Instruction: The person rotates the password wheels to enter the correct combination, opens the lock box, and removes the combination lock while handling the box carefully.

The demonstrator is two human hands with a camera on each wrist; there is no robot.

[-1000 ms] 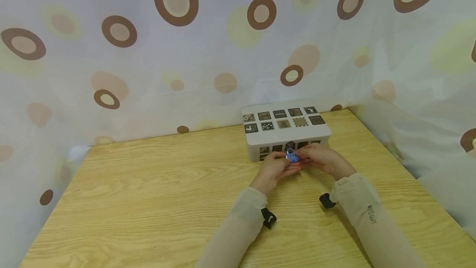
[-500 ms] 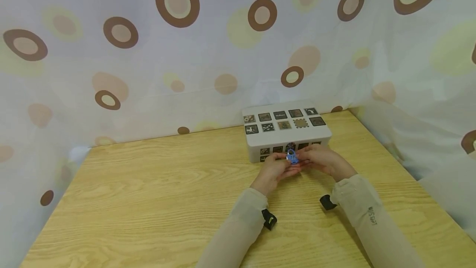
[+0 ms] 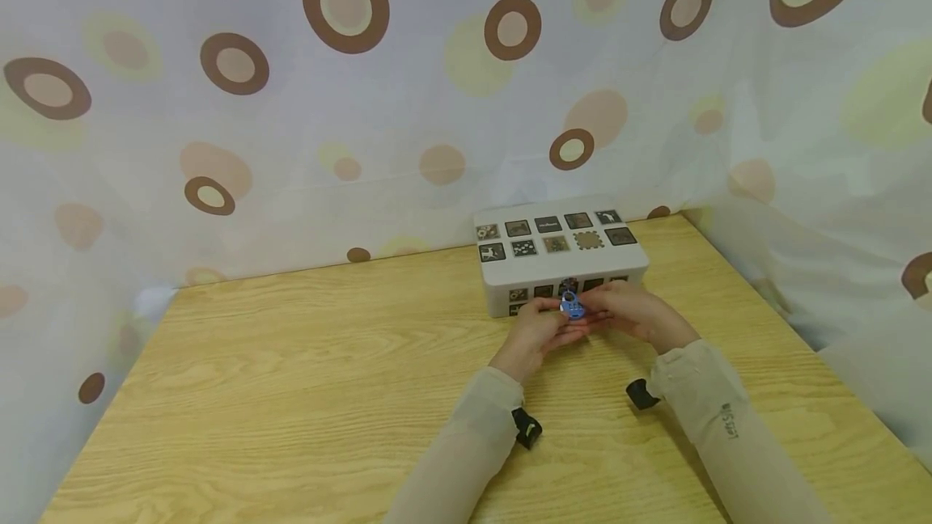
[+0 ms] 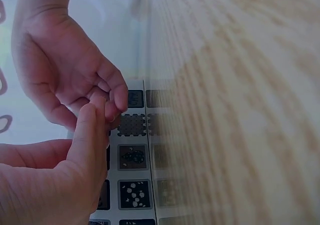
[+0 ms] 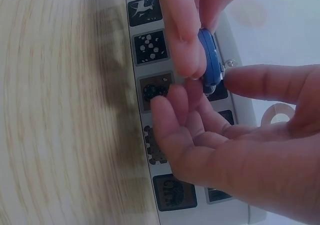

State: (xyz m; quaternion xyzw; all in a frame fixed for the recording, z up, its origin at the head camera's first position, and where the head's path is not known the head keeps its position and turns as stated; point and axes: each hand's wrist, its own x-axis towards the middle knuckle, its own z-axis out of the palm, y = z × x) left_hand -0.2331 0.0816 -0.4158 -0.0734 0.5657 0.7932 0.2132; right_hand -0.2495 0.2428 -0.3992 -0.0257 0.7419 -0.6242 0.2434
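Fabric with brown, peach and yellow circles (image 3: 408,111) hung behind and to the right of a wood-grain table (image 3: 306,370). Near the back, toward the right, sat a white box (image 3: 561,264) with square dark pictures on its lid and front. Beige sleeves (image 3: 466,443) covered both forearms, with a black fitting (image 3: 527,428) beside each wrist. Close-set fingers blocked part of the box's front and, in the left wrist view, hid the padlock.

That small blue padlock (image 3: 572,306) was held just before the front of the box, between the two hands, its loop uppermost. Whether the loop passed through anything was too small to tell. The left hand (image 3: 531,338) pinched it from the left, thumb and fingers clamped on its body. The right hand (image 3: 633,310) gripped its other edge, thumb tip against one face, remaining fingers curled below.

Compared with half a second earlier, hands, padlock and box appeared practically unmoved; only the whole head view had shifted slightly.
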